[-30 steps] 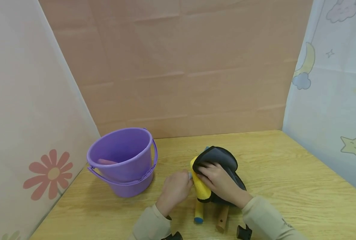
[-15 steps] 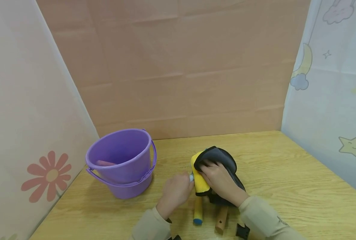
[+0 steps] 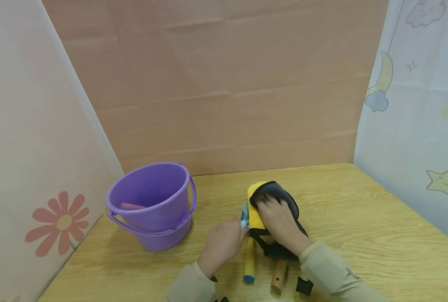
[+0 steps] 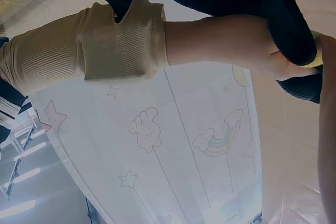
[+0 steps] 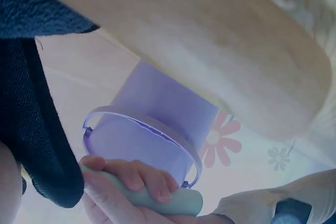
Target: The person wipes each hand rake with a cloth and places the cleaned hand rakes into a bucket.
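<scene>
My left hand curls its fingers round a pale green handle, clearest in the right wrist view. A light blue part extends beyond that hand, beside the cloth; what tool it belongs to is not clear. My right hand grips a yellow and dark grey cloth with black edging, its fingers in the grey fold and the fingertips partly hidden. Below the cloth lie a yellow handle with a blue end and a wooden handle with a hole; the cloth hides their far ends.
Left of the hands stands a purple bucket, its bail hanging down in front and a pink object inside. The wood-grain table is bounded by a brown sheet behind and printed sheets at both sides.
The cloth's yellow side has shifted right and up with my right hand, uncovering the light blue part beside my left hand. The bucket and the two handles on the table stay put.
</scene>
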The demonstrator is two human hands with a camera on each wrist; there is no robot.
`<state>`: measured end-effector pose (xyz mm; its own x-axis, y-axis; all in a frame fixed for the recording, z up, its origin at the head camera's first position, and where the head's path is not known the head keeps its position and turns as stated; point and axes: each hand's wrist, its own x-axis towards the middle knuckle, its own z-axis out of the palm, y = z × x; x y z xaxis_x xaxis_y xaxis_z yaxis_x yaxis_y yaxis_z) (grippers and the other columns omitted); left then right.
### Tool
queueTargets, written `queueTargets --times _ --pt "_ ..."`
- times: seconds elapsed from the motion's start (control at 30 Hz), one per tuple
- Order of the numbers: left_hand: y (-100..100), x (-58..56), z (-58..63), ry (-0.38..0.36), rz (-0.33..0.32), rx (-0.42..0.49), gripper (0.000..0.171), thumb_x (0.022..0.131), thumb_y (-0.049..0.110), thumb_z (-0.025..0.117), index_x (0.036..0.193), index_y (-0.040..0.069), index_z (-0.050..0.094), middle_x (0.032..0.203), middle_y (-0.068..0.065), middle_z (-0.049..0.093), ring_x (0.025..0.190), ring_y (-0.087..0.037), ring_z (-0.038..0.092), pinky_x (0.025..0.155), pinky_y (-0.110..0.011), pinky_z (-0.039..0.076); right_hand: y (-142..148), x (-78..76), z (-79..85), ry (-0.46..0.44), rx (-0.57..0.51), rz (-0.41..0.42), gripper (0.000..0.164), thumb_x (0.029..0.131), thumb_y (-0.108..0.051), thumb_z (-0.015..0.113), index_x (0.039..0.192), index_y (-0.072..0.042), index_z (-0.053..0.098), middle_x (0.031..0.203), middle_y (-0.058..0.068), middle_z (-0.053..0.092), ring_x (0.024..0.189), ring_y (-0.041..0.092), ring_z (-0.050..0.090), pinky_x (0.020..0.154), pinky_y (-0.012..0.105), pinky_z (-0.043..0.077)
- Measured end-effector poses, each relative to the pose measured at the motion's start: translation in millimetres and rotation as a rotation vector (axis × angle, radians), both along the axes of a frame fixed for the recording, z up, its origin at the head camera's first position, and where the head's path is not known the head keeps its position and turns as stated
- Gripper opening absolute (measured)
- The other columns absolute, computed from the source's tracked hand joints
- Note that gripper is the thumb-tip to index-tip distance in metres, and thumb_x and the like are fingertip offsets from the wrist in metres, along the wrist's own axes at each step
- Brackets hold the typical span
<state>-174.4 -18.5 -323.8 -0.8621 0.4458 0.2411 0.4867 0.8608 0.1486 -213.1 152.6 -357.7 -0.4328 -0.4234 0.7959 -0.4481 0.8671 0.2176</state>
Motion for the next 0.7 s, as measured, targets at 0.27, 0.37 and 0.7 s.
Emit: queueTargets --times 0.27,0.37,0.7 --pt "-0.3 0.3 0.1 -0.002 -0.021 0.006 0.031 0.089 0.033 0.058 0.071 0.009 0.051 0.054 0.004 0.037 0.044 -0.007 0.036 0.040 -0.022 0.031 3.7 -4.7 -0.9 0.003 -0.050 -0.006 0.016 0.082 -0.004 0.055 0.095 0.003 0.061 0.094 0.013 0.061 0.081 0.031 0.052 0.057 0.036 0.043" --pt "-0.5 1.1 0.9 -0.009 -0.022 0.003 0.032 0.089 0.033 0.058 0.071 0.009 0.051 0.053 0.004 0.037 0.044 -0.007 0.035 0.040 -0.023 0.031 4.0 -3.2 -1.8 -0.022 -0.062 -0.018 0.015 0.078 0.004 0.061 0.093 0.003 0.059 0.092 0.013 0.061 0.074 0.029 0.048 0.063 0.036 0.046" --pt "-0.7 3.2 4.0 -0.008 -0.016 -0.001 0.032 0.089 0.035 0.058 0.072 0.008 0.052 0.052 0.004 0.037 0.044 -0.007 0.035 0.039 -0.023 0.030 8.2 -4.0 -3.3 0.020 -0.184 0.041 0.022 0.068 0.018 0.066 0.081 0.005 0.055 0.081 0.013 0.057 0.058 0.022 0.051 0.052 0.033 0.047"
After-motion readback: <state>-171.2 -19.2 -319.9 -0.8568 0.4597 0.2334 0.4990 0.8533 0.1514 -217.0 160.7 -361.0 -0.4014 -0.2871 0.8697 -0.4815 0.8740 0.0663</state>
